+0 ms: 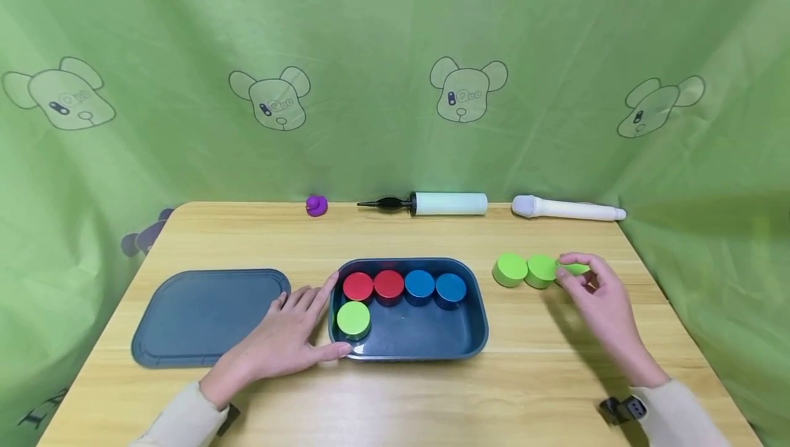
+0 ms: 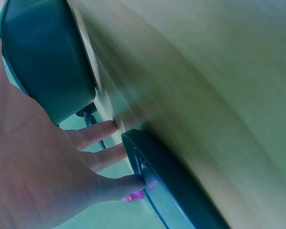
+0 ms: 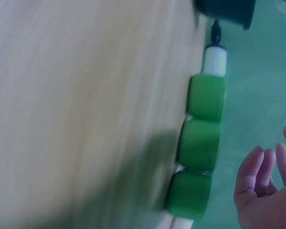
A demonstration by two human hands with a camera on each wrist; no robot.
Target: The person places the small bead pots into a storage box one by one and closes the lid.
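My left hand (image 1: 280, 341) rests with spread fingers at the left end of a dark blue box (image 1: 426, 344); its thumb and index finger touch the rim. Inside the box, two red round blocks (image 1: 389, 286) and two blue round blocks (image 1: 420, 286) line the back wall. A green round block (image 1: 354, 319) sits in the front left corner. To the right, three green round blocks (image 3: 199, 145) stand in a row on the table. Above the rightmost one hovers my right hand (image 1: 599, 303), fingers bent, thumb apart, nothing between them; the right wrist view shows a gap to the blocks.
A dark blue lid (image 1: 206, 317) lies left of the box, near the left hand's other fingers. Along the table's back edge lie a purple rubber duck (image 1: 317, 206), a hand pump (image 1: 447, 203) and a white microphone-shaped stick (image 1: 568, 209). Green cloth hangs behind.
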